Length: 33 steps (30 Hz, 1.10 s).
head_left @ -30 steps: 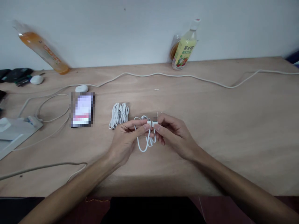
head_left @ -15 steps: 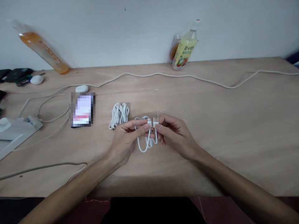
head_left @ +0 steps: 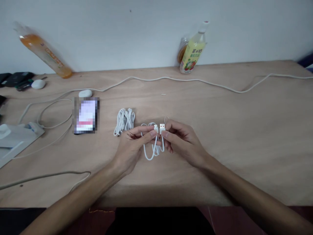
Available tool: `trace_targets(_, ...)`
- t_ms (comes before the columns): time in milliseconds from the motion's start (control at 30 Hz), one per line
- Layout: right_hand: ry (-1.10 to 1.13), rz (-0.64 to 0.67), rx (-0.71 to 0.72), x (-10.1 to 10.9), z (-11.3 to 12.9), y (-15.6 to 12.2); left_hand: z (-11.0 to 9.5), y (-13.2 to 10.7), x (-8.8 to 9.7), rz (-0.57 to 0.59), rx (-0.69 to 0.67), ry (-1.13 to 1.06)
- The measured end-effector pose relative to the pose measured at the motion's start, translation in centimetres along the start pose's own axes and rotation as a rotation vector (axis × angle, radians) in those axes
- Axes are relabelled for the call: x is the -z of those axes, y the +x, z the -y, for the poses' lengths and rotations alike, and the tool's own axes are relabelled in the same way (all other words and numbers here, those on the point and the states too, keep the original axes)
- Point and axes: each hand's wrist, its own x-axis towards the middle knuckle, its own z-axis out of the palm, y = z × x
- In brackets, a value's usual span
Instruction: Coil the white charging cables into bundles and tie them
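My left hand (head_left: pixel 133 143) pinches one plug of a white USB cable (head_left: pixel 150 159) between thumb and forefinger, its metal tip pointing away from me. Close beside it, my right hand (head_left: pixel 182 140) grips the cable's larger USB plug (head_left: pixel 162 127) in the same way. The two plugs are side by side with a narrow gap. Loops of the cable hang below and behind the fingers. Just beyond my left hand, bundled white cables (head_left: pixel 124 120) lie on the table; their near edge is partly covered by that hand.
A phone (head_left: pixel 86 116) with a blurred screen lies left of the bundles, near a small white case (head_left: pixel 85 93). A long white cord (head_left: pixel 166 78) crosses the wooden table (head_left: pixel 232 130). Two drink bottles, one orange (head_left: pixel 44 54) and one yellow (head_left: pixel 193 52), stand by the wall.
The larger USB plug in my right hand has turned slightly, so its flat metal face shows more plainly. My hands have otherwise hardly moved.
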Motion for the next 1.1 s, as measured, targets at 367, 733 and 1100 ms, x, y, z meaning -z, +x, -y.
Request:
trace_targets(367,0.015,0.014,0.011,-0.03,-0.05,0.0,-0.12,0.04,-0.14,0.007,-0.005,-0.015)
trace_targets(733,-0.006,0.047,0.044,0.25,-0.1,0.07,0.08,0.19,0.16,0.07,-0.014,-0.028)
trace_targets(1100,-0.029,0.07,0.044,0.23,-0.13,-0.08,0.16,0.19,0.15,0.076,0.022,-0.013)
